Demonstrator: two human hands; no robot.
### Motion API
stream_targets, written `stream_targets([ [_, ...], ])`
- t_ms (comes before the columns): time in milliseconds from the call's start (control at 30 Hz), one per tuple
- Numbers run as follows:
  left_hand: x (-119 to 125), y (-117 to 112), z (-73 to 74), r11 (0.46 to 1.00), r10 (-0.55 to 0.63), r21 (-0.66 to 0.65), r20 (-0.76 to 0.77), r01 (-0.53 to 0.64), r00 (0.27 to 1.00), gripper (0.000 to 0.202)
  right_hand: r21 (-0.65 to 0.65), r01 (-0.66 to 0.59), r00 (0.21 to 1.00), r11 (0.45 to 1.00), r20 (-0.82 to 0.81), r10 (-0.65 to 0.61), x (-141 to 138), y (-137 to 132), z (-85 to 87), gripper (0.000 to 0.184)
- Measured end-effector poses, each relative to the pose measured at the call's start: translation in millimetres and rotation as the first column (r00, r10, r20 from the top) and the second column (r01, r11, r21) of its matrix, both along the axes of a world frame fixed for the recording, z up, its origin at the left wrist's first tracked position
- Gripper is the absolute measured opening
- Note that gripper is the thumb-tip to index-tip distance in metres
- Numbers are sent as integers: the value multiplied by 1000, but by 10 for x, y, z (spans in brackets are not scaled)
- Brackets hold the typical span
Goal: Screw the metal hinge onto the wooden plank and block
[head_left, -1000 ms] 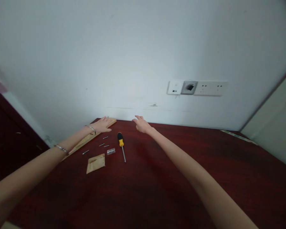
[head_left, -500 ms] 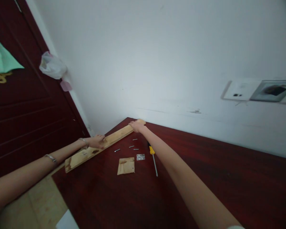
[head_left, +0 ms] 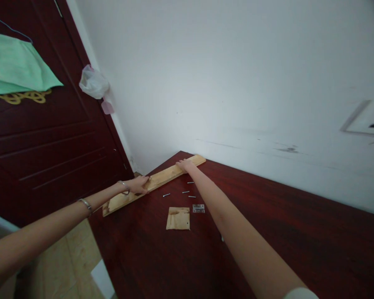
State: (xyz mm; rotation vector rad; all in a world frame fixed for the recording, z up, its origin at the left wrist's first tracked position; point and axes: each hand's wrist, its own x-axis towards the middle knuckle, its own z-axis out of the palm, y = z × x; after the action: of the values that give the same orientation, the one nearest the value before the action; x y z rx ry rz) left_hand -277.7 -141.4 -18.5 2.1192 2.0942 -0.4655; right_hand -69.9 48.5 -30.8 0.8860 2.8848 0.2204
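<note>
A long pale wooden board (head_left: 162, 177) lies slantwise along the far left edge of the dark red table. My left hand (head_left: 139, 185) grips it near its middle, thumb on the near side and fingers over the top. Further up, toward the far end, my right hand (head_left: 183, 165) is closed over the same board. Several loose screws (head_left: 186, 192) lie on the near side of it. Closer to me are a metal hinge (head_left: 198, 208) and a small square wooden piece (head_left: 178, 218) with a hole near one corner. My right forearm hides most of a screwdriver; only its tip (head_left: 222, 238) shows.
The dark red table (head_left: 286, 224) meets a white wall (head_left: 237, 74) at the back. A dark red door (head_left: 56, 145) with a green cloth (head_left: 15, 64) stands at left. A white plastic bag (head_left: 94, 82) hangs beside it. A socket plate (head_left: 369, 118) is at right.
The view has turned left, so the table and its things appear further right. Both hands stay on the board. The screwdriver, visible before, is now mostly behind my right forearm.
</note>
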Motion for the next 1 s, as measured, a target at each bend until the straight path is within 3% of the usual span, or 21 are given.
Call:
stream_targets([
  [167, 3, 19, -11, 1000, -15, -13, -2, 15, 1000, 63, 6, -2, 1000, 1000, 10, 2, 16, 21, 55, 35],
  [233, 23, 35, 33, 1000, -9, -6, -22, 9, 1000, 63, 8, -11, 1000, 1000, 14, 11, 66, 34, 104, 43],
  [367, 49, 108, 226, 1000, -18, 24, -77, 20, 997, 65, 7, -15, 1000, 1000, 19, 15, 209, 21, 290, 85],
  [533, 57, 290, 530, 992, -100, 56, -155, 110, 983, 68, 51, 24, 1000, 998, 7, -25, 495, -148, 671, 84],
  [667, 130, 509, 753, 959, -224, 128, -209, 254, 952, 66, 87, 48, 999, 995, -13, -47, 973, -383, 930, 90],
  [767, 312, 700, 914, 916, -334, 161, -196, 366, 922, 68, 112, 77, 996, 991, -43, -72, 1469, -622, 1030, 87],
  [867, 661, 878, 1048, 865, -461, 147, -147, 480, 875, 75, 100, 114, 992, 988, -68, -107, 1987, -932, 1067, 82],
  [1000, 1359, 1032, 1155, 773, -602, 115, -178, 624, 779, 76, 91, 271, 959, 958, -105, -262, 2609, -1474, 1049, 73],
])
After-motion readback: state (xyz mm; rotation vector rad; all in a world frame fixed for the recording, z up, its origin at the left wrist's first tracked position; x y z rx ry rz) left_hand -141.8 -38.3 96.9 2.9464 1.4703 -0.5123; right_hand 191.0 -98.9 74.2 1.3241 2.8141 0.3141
